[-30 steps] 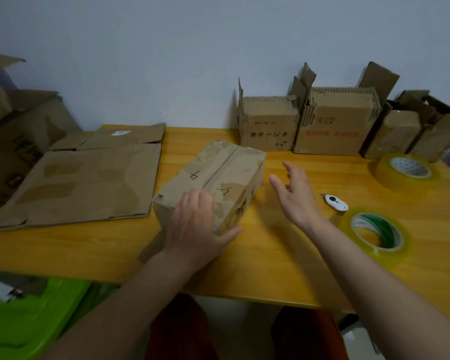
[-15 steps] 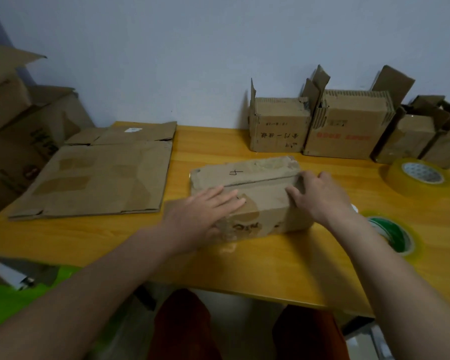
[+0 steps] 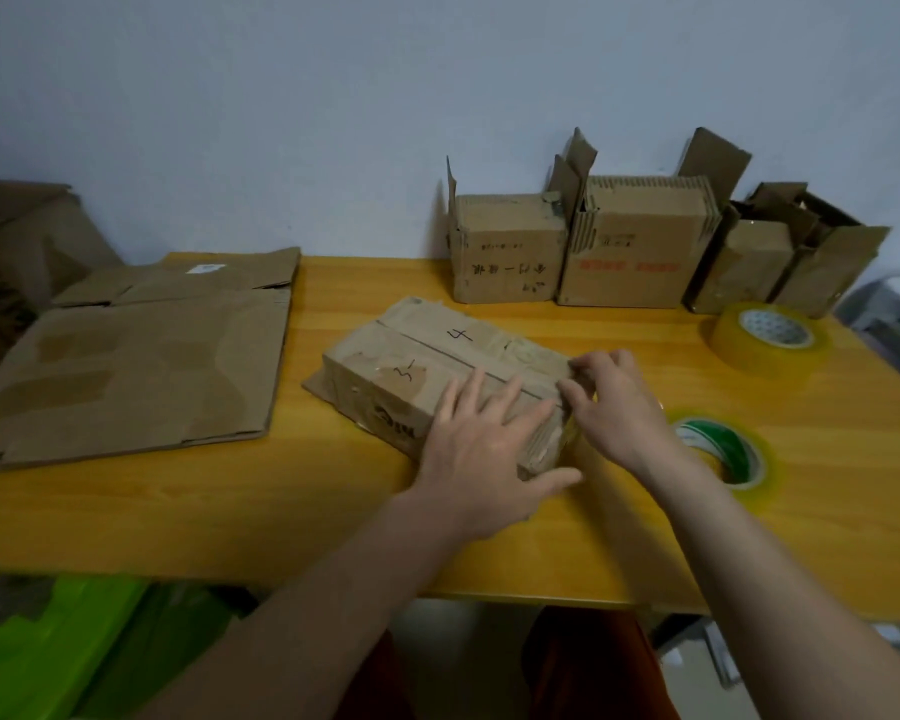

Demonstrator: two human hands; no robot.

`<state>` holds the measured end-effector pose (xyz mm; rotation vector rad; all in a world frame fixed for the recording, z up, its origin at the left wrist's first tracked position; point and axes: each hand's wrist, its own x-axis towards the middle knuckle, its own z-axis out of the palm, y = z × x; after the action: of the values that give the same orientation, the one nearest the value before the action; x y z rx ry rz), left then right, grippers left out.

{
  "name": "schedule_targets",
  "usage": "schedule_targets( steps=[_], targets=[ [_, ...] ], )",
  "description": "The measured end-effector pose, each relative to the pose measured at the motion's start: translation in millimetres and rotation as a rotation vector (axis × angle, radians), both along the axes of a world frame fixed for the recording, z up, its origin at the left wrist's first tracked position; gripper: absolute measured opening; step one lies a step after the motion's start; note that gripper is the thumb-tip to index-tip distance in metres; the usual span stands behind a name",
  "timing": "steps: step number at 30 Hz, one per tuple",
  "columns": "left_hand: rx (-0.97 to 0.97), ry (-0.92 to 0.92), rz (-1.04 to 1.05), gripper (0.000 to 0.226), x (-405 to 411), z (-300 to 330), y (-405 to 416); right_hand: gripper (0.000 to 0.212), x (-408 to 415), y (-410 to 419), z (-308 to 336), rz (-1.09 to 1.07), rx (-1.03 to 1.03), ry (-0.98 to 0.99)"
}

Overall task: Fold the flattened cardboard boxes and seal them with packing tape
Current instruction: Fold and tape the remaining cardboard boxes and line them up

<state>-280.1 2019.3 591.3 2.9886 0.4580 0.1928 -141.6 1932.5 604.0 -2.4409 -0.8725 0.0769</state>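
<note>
A folded brown cardboard box (image 3: 417,366), marked "4" and "3", lies at an angle in the middle of the wooden table (image 3: 230,511). My left hand (image 3: 484,444) lies flat on its near right end, fingers spread and straight. My right hand (image 3: 614,402) has its fingers curled at the box's right end, pinching something at the top edge there; what exactly it pinches is hard to make out. A tape roll with a green core (image 3: 723,454) sits just right of my right hand. A second, yellowish tape roll (image 3: 765,335) stands farther back right.
Flattened cardboard boxes (image 3: 126,371) lie stacked on the table's left. Several assembled boxes with raised flaps (image 3: 640,252) line the wall at the back right. More cardboard (image 3: 17,252) leans at far left. A green bin (image 3: 48,657) sits below the table's front edge.
The box has been turned on the table, its long side now running back-left to front-right. Both hands have moved to its right end, the left one now flat on top.
</note>
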Motion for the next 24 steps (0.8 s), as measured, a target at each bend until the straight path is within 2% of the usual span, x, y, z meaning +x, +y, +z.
schedule_targets(
  steps=[3,6,9,13,15,18,21,24],
  targets=[
    [0.078,-0.009,-0.082,0.063,-7,-5,30,0.031,-7,-5,-5,0.005,0.042,-0.020],
    [0.094,-0.078,-0.152,0.058,-23,-9,57,0.026,-19,-12,-9,0.101,0.103,0.003],
    [0.210,-0.142,-0.151,0.053,-36,-19,71,0.031,-23,-28,-18,0.192,0.142,-0.018],
    [0.203,-0.304,-0.018,0.052,-40,-25,65,0.034,-6,-66,-36,-0.001,0.080,-0.214],
    [0.122,-0.430,0.034,0.052,-39,-26,47,0.037,3,-87,-44,-0.117,0.038,-0.272],
    [-0.046,-0.537,-0.157,0.052,-29,-36,8,0.051,10,-108,-52,-0.195,-0.181,-0.290],
    [-0.280,-0.423,-0.192,0.061,-11,-44,-24,0.051,12,-116,-55,-0.164,-0.376,-0.256],
    [-0.494,-0.318,-0.045,0.067,7,-42,-41,0.043,10,-122,-53,-0.091,-0.274,-0.181]
  ],
)
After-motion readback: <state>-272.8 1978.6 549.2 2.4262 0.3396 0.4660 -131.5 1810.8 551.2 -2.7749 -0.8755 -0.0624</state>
